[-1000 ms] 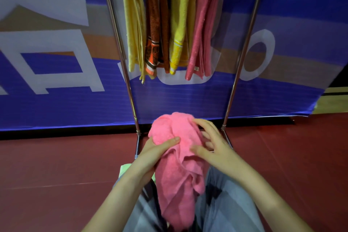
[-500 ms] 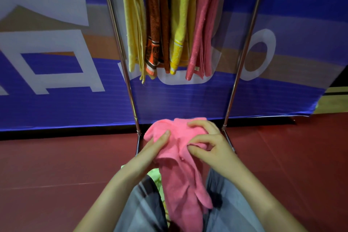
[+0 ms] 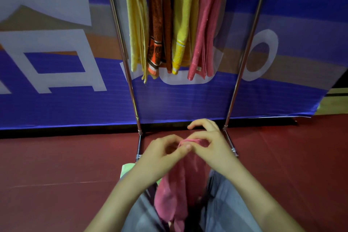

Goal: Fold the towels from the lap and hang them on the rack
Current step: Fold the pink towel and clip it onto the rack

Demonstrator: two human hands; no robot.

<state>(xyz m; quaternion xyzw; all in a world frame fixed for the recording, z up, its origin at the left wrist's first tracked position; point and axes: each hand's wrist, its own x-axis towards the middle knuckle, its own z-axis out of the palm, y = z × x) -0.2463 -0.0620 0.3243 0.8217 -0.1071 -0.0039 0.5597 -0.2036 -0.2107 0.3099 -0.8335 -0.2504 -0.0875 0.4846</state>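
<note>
While a pink towel (image 3: 172, 194) hangs down between the person's knees, its top edge is pinched between both hands, held above the lap. The left hand (image 3: 162, 153) grips that edge between thumb and fingertips, fingers closed on the cloth. The right hand (image 3: 211, 145) pinches the same edge just beside it, thumb and forefinger together on the fabric, with the other fingers curled above. The two hands nearly touch. Grey trousers (image 3: 226, 205) cover the lap, and a corner of a pale green cloth (image 3: 127, 168) shows beside the left forearm. Ahead stands a metal rack (image 3: 131, 88) with two slanting uprights. Four folded towels hang side by side from its top: a pale yellow towel (image 3: 136, 24), a brown and orange towel (image 3: 160, 24), a bright yellow towel (image 3: 183, 24) and a pink hanging towel (image 3: 209, 24). Behind the rack is a blue banner (image 3: 56, 103) with large white shapes, above a dark red floor (image 3: 56, 165).
</note>
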